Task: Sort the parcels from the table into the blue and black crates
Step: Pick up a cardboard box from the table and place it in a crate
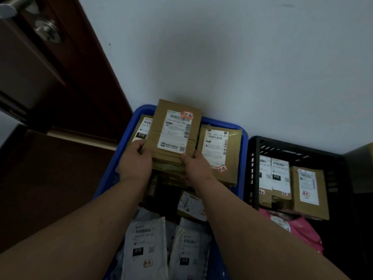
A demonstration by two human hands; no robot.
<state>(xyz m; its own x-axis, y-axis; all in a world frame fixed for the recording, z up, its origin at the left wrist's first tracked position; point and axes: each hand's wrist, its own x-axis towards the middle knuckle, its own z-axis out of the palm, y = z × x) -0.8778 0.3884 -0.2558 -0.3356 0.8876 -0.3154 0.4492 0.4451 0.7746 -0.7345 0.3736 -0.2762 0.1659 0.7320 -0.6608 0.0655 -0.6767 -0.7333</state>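
Observation:
I hold a brown cardboard parcel point(175, 131) with a white label and an orange sticker over the far half of the blue crate point(243, 158). My left hand point(135, 161) grips its near left corner and my right hand point(196, 165) grips its near right corner. The parcel lies on top of other brown boxes in the crate. Another brown parcel point(220, 152) lies beside it on the right. Two grey mailer bags point(144, 247) lie at the near end of the blue crate. To the right stands the black crate point(254, 158), which holds labelled brown parcels point(309, 191) and a pink mailer bag point(300, 229).
Both crates stand on the floor against a pale wall point(242, 57). A dark wooden door point(50, 77) with a metal handle is at the left. A dark object point(361, 158) stands at the right edge beyond the black crate.

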